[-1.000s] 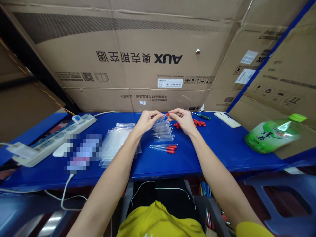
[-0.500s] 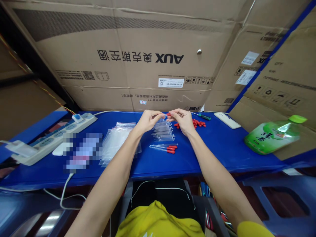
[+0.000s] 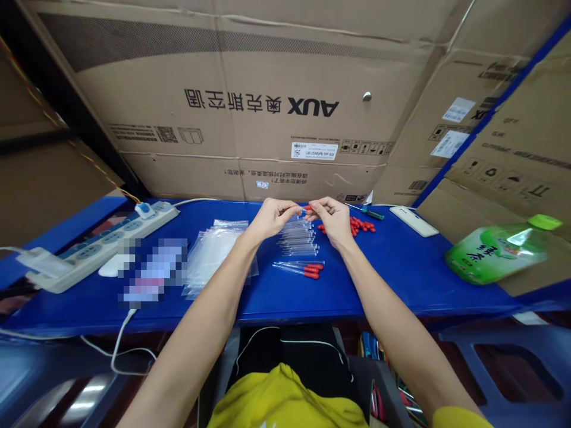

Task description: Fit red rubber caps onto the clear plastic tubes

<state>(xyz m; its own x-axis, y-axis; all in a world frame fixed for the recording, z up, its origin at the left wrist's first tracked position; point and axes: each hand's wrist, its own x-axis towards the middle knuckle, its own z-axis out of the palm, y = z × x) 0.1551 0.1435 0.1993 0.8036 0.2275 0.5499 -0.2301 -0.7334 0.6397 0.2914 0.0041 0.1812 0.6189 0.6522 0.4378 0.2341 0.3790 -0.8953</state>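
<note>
My left hand (image 3: 277,217) pinches a clear glass dropper tube, mostly hidden by the fingers. In my right hand (image 3: 330,219) a red rubber bulb (image 3: 308,207) is gripped, held against the tube's end; how far it sits on the tube I cannot tell. Below both hands lies a pile of clear glass tubes (image 3: 298,239). Nearer the table's front are several droppers with red bulbs (image 3: 312,270) fitted. Loose red rubber bulbs (image 3: 357,226) are heaped just right of my right hand.
Clear plastic bags (image 3: 209,255) lie left of the tubes, beside a pixelated phone (image 3: 154,270) and a power strip (image 3: 107,244). To the right are a green-handled screwdriver (image 3: 372,213), a white flat device (image 3: 413,221) and a green bottle (image 3: 495,252). Cardboard (image 3: 250,53) stands behind the blue table (image 3: 392,279).
Both hands stay together at nearly the same spot, with the red bulb still at the tube's end. The whole view has shifted slightly.
</note>
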